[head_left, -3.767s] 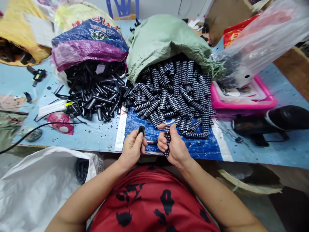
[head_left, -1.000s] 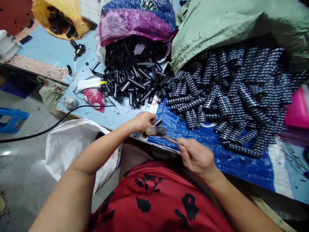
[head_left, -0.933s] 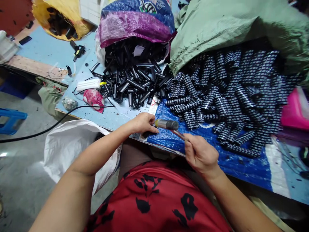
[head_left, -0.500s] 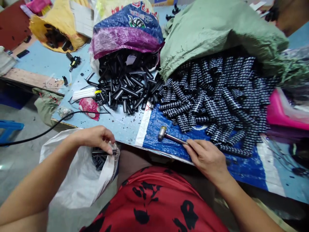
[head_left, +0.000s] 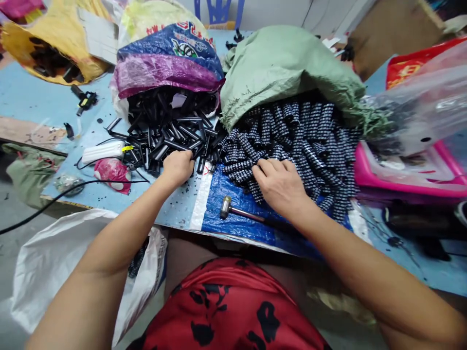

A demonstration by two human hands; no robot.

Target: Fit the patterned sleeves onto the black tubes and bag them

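My left hand [head_left: 178,167] reaches into the near edge of a pile of smooth black tubes [head_left: 170,131]; its fingers are curled, and what they hold is hidden. Over the front of a heap of black-and-white patterned tubular sleeves [head_left: 306,136], my right hand [head_left: 280,185] bends its fingers down onto one patterned sleeve [head_left: 242,166]. A small hammer [head_left: 246,214] with a metal head lies on the blue sheet [head_left: 215,221], just below my right hand and apart from it.
A green sack [head_left: 288,68] and a blue-and-purple sack [head_left: 168,63] stand behind the piles. A pink tray [head_left: 379,182] is at the right. At the left are a red pouch [head_left: 112,174] and a black cable [head_left: 54,199]. An open white bag [head_left: 47,262] sits below the table edge.
My left hand has left the white bag and moved up to the black tubes. My right hand has let go of the hammer and moved onto the patterned sleeves. The view has shifted right.
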